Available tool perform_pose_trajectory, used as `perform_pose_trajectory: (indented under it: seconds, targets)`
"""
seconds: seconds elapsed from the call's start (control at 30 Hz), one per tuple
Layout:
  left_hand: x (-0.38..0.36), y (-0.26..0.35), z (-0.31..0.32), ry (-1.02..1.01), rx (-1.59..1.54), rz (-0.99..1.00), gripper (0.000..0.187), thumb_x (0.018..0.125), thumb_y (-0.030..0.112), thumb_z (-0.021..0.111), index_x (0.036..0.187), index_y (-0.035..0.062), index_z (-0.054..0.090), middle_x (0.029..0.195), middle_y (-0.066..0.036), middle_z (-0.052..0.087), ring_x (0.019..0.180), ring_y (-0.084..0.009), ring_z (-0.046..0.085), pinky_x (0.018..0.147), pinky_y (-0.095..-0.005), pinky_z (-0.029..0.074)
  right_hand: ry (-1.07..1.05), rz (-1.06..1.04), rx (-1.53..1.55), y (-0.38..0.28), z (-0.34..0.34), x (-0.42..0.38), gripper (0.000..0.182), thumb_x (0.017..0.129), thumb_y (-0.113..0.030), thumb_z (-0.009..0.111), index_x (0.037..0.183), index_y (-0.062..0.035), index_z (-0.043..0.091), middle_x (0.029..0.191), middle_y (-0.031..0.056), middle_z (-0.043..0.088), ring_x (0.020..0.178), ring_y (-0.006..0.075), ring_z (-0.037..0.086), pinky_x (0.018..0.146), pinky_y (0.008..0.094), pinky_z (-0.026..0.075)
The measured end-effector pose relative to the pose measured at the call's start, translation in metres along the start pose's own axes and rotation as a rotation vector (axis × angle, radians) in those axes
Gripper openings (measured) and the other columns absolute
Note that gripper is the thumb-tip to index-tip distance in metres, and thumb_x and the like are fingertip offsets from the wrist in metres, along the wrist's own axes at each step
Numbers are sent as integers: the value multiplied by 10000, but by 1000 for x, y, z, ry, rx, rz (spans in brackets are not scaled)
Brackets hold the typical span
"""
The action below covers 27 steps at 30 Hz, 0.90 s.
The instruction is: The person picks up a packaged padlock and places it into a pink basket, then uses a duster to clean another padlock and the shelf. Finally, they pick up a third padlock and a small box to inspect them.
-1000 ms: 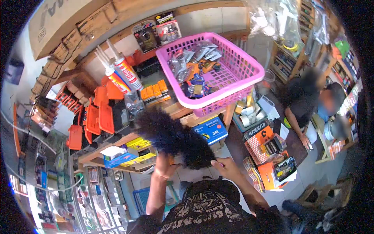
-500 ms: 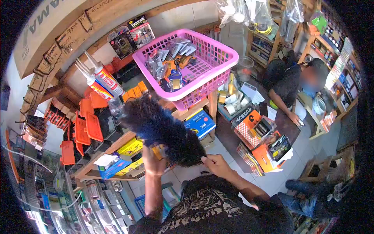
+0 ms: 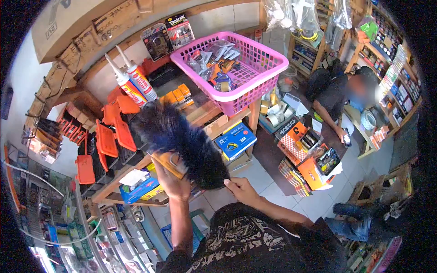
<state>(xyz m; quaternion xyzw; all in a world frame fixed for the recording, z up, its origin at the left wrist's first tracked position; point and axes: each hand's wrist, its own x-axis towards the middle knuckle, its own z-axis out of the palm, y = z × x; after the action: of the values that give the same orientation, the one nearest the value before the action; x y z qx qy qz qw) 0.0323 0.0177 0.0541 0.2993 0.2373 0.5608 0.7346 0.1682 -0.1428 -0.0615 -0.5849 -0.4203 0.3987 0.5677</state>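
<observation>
A dark blue-black feather duster [image 3: 184,143] slants across the middle of the head view, its bushy end over the edge of the wooden shelf. At its lower right end, my right hand [image 3: 243,192] pinches it between thumb and fingers. My left hand [image 3: 175,185] is closed around a small orange-yellow package [image 3: 169,164] just left of the duster; what the package contains I cannot make out. Behind the bristles lie small orange boxes [image 3: 178,95] on the shelf top. A pink basket [image 3: 236,96] holding bagged items and padlocks stands beyond them.
Two sealant tubes [image 3: 141,81] and several orange-lidded cases [image 3: 107,139] stand at left. A blue 3M box [image 3: 236,142] sits on the lower shelf. At right, a co-worker [image 3: 334,98] holds a phone [image 3: 347,137] beside a dark table [image 3: 266,164] bearing orange boxes.
My left hand has risen slightly, bringing the orange-yellow package into clearer sight. The duster has shifted a little left. The whole view has turned slightly, and the co-worker's phone shows more plainly.
</observation>
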Motion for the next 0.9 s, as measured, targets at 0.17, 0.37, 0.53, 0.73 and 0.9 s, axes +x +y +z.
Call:
perform_pose_trajectory:
  seconds: [0.17,0.37,0.53,0.73,0.9]
  targets:
    - [13,54,2,-43,-98,180,487,1001,454,327,1299,104,488,1279,-92,554,1171,-241,533,1011,-383,410,-97,25,-64,18,29,-22,446,998,-322,491,660,-31,505,580,-48,428,556,49,383,493,258,329]
    - [16,36,-57,145,11,248,486,1001,412,379,1387,120,432,1359,-41,505,1264,-201,451,1088,-363,317,-43,102,16,1,58,-31,462,1003,-341,463,647,-49,508,567,-26,457,504,55,406,459,244,316]
    - [1,52,-47,-282,-494,80,483,1011,427,352,1389,136,424,1321,-49,541,1180,-200,525,1054,-388,369,-32,148,80,0,96,-20,466,1010,-365,433,660,-66,507,538,-14,467,429,69,411,400,233,304]
    - [-1,75,-66,-132,-376,150,563,1002,491,318,1413,111,382,1342,-75,510,1227,-229,494,1050,-380,374,-153,207,34,2,114,-50,466,1016,-367,412,674,-62,499,523,-6,461,409,75,403,383,238,307]
    - [-23,61,-74,12,-228,18,567,1001,510,312,1397,112,398,1282,-51,540,1119,-217,539,985,-366,408,-119,288,185,-37,113,-21,458,1009,-327,442,627,-75,459,534,-17,451,443,76,405,432,234,317]
